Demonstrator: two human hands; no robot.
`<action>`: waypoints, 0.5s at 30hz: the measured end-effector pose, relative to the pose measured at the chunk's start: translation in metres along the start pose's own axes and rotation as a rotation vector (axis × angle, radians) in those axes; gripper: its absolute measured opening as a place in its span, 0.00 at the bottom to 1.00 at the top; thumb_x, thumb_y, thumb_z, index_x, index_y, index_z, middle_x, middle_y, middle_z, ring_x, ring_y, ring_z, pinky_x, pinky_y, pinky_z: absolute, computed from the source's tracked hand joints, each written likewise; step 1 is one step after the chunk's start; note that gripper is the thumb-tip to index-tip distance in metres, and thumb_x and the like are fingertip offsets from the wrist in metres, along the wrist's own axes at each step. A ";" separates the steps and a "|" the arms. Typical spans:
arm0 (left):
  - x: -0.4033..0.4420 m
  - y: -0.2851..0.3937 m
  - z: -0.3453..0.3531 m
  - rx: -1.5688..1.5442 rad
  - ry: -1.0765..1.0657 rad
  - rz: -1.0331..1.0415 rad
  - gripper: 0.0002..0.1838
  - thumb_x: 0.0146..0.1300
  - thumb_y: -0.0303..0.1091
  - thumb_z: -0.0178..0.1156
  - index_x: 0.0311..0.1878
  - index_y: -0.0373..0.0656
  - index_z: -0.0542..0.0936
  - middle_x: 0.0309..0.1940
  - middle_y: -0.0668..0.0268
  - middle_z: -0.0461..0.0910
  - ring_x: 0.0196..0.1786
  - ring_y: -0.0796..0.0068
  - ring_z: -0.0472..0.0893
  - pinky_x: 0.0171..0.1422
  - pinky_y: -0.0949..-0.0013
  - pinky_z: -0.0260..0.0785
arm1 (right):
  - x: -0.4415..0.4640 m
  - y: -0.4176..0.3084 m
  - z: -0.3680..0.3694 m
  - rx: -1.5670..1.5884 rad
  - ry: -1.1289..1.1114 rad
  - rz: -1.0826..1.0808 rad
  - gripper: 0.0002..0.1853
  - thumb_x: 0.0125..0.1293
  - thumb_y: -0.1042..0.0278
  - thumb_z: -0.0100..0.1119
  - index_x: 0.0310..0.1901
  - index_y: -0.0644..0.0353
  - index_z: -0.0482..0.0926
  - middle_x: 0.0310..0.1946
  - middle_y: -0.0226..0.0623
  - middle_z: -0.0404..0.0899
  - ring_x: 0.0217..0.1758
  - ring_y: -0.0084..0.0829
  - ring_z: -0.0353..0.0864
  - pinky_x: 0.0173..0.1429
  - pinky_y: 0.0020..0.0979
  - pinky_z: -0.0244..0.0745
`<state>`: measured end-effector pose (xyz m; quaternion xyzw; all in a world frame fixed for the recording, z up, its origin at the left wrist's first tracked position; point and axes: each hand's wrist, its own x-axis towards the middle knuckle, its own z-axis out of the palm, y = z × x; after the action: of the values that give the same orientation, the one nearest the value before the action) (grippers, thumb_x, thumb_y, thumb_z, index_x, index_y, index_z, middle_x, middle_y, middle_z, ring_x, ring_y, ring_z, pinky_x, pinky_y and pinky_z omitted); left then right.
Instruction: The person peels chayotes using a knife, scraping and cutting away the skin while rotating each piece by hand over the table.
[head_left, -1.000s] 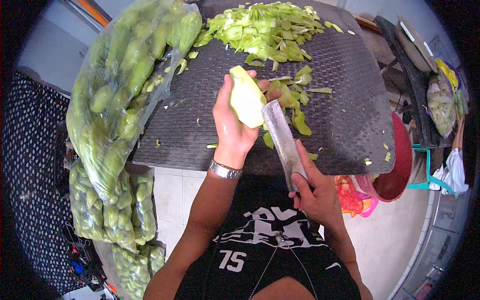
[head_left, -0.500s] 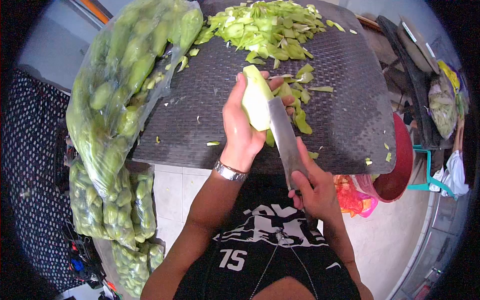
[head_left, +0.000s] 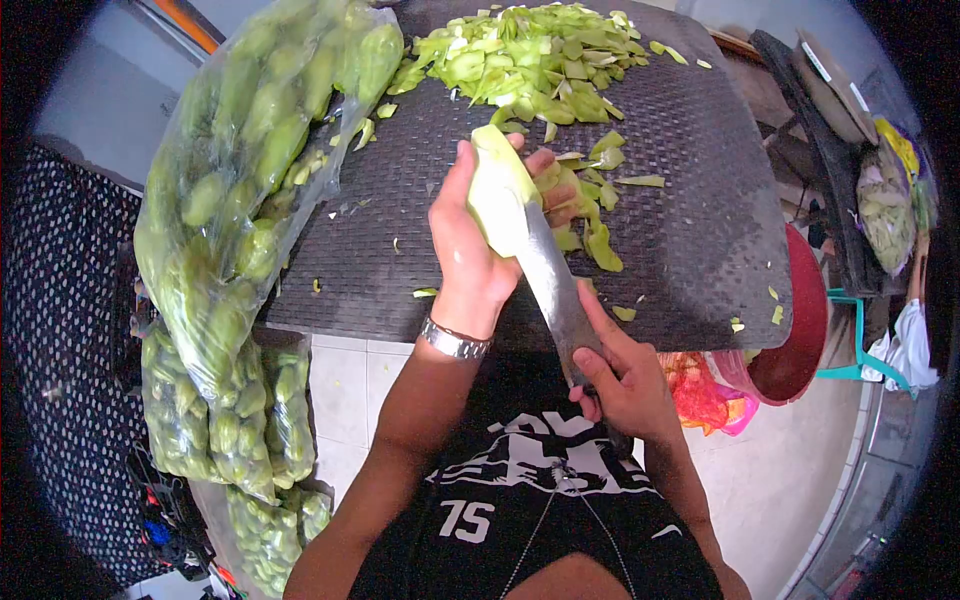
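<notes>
My left hand (head_left: 470, 235) holds a pale, peeled fruit that looks like a green mango (head_left: 497, 200), its fingers curled behind it above the table. A broad knife (head_left: 552, 275) is gripped by the handle in my right hand (head_left: 622, 375), with the forefinger along the blade. The blade's tip end lies against the right side of the fruit. Just beyond my left fingers, loose strips of green peel (head_left: 600, 235) lie on the dark woven-pattern table (head_left: 690, 230).
At the table's far side is a heap of green peelings (head_left: 540, 55). A large clear bag of green fruit (head_left: 235, 180) leans over the left edge, with smaller filled bags (head_left: 215, 410) below. A red tub (head_left: 795, 320) and an orange-red net bag (head_left: 695, 390) stand at right.
Both hands have shifted slightly left with the fruit and knife. The blade's tip end has moved along the fruit's right side, and the left fingers behind it have spread a little.
</notes>
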<state>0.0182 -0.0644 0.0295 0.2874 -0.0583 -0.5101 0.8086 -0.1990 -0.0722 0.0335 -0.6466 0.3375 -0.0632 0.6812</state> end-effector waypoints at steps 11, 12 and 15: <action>0.005 -0.015 -0.015 -0.069 0.047 0.058 0.30 0.80 0.61 0.41 0.61 0.43 0.76 0.53 0.53 0.82 0.52 0.49 0.83 0.61 0.44 0.76 | 0.012 0.004 -0.016 0.387 -0.170 0.054 0.34 0.79 0.71 0.51 0.83 0.48 0.54 0.29 0.34 0.80 0.21 0.21 0.76 0.23 0.26 0.74; 0.010 -0.013 -0.017 -0.095 0.059 0.092 0.28 0.80 0.59 0.42 0.59 0.42 0.76 0.51 0.56 0.83 0.55 0.51 0.83 0.63 0.46 0.75 | 0.012 0.007 -0.018 0.416 -0.200 0.056 0.34 0.80 0.69 0.52 0.83 0.47 0.54 0.28 0.34 0.80 0.21 0.22 0.77 0.24 0.28 0.76; 0.007 -0.009 -0.018 -0.243 0.092 0.049 0.27 0.80 0.57 0.44 0.56 0.42 0.77 0.52 0.57 0.83 0.57 0.51 0.82 0.65 0.46 0.73 | 0.007 0.005 -0.007 0.078 0.095 -0.154 0.32 0.78 0.67 0.55 0.81 0.46 0.60 0.28 0.38 0.78 0.24 0.29 0.78 0.28 0.34 0.77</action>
<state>0.0213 -0.0659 0.0091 0.2092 0.0340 -0.4798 0.8514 -0.1991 -0.0807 0.0270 -0.6399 0.3160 -0.1589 0.6822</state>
